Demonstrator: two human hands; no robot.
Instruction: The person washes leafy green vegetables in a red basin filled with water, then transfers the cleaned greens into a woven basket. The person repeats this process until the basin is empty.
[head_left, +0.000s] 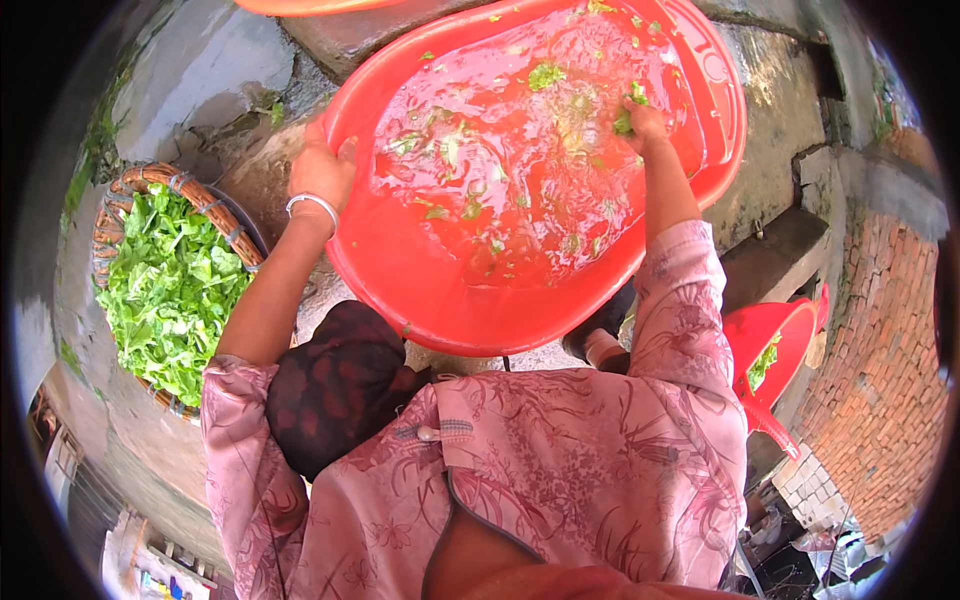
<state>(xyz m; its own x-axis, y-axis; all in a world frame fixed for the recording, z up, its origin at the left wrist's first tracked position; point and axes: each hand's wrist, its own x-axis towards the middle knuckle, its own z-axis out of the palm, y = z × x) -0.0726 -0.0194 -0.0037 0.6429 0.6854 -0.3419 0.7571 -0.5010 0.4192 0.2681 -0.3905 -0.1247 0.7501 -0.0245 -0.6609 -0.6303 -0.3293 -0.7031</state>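
A large red plastic tub in front of me holds water with pieces of leafy greens floating in it, some near the middle and many small bits spread about. My left hand, with a light bangle at the wrist, grips the tub's left rim. Over the right part of the water, my right hand is closed around a small bunch of wet greens. At the left stands a round wicker basket heaped with chopped leafy greens.
A red plastic scoop-like container with some greens inside is at the right, beside a concrete ledge and brickwork. An orange-red rim shows at the top edge. The concrete ground looks wet and cracked.
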